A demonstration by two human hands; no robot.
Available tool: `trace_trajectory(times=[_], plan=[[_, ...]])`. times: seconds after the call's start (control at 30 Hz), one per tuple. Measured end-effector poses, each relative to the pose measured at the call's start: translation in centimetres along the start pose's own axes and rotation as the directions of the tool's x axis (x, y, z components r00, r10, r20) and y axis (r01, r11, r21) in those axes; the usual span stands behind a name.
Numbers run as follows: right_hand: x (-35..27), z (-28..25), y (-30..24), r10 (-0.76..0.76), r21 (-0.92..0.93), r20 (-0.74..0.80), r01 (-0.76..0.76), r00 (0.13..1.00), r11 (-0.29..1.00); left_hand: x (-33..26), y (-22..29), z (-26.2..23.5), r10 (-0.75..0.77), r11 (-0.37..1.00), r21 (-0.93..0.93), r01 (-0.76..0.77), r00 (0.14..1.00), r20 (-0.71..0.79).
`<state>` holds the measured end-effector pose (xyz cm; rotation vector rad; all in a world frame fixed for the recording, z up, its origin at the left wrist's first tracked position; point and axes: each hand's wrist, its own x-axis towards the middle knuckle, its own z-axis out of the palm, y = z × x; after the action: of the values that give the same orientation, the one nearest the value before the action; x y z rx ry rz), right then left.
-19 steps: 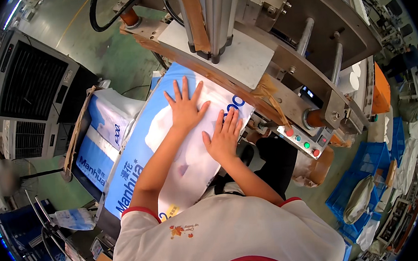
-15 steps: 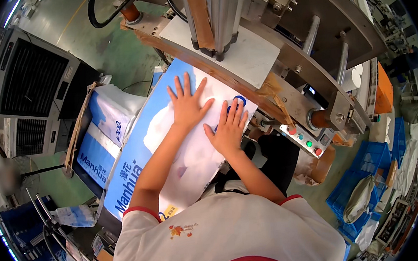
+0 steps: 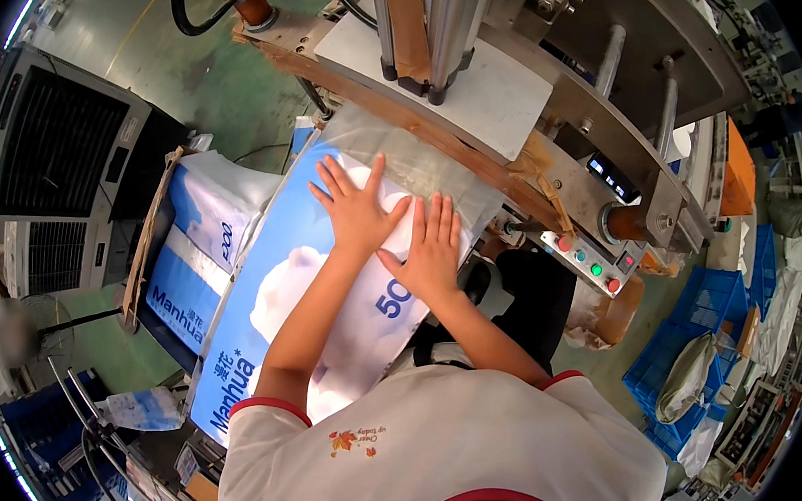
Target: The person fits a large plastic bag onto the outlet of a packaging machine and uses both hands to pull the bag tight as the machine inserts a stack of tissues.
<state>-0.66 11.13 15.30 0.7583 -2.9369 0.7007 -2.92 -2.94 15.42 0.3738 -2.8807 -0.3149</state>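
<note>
From the head view, both hands are pressed flat on a big blue and white bag [image 3: 329, 295] that lies right in front of the person, its top end under the sealing machine [image 3: 502, 98]. Left hand [image 3: 354, 207] and right hand [image 3: 430, 253] sit side by side, fingers spread wide, gripping nothing. More bags [image 3: 196, 249] are stacked to the left.

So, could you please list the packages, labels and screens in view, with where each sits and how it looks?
Large bag: under both hands, at the machine; flat, blue with white clouds.
Stacked bags: to its left; blue and white.
Small display: on the machine, right; dark rectangle.
Button panel: below it; grey, red and green buttons.
</note>
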Motion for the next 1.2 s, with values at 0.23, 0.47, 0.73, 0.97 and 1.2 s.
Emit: trace_trajectory(times=[0.23,0.47,0.73,0.97,1.2], plan=[[-1.6,0.5,-1.3,0.003,-0.022,0.017,-0.002,1.000,1.000,-2.4,-1.1,-0.3,0.017,1.000,-0.010,-0.017,0.999,-0.043],[-2.2,0.5,-1.3,-0.027,-0.003,-0.040,0.027,0.999,1.000,-3.0,-1.5,0.3,0.034,0.999,-0.005,-0.035,0.995,-0.099],[-4.2,-2.1,6.0,0.295,0.986,-0.011,-0.038,0.955,0.161,-2.2,-5.2,3.3,-0.010,0.935,-0.351,-0.044,0.988,-0.152],[-10.7,0.0,6.0,0.325,0.735,0.192,-0.355,0.926,0.578,-11.2,-1.4,-3.0,0.050,0.999,-0.002,-0.050,0.998,-0.044],[-9.4,6.1,6.2,0.419,0.778,0.268,-0.451,0.868,0.438,-12.9,0.0,-1.1,0.048,0.993,0.109,-0.049,0.999,0.011]])
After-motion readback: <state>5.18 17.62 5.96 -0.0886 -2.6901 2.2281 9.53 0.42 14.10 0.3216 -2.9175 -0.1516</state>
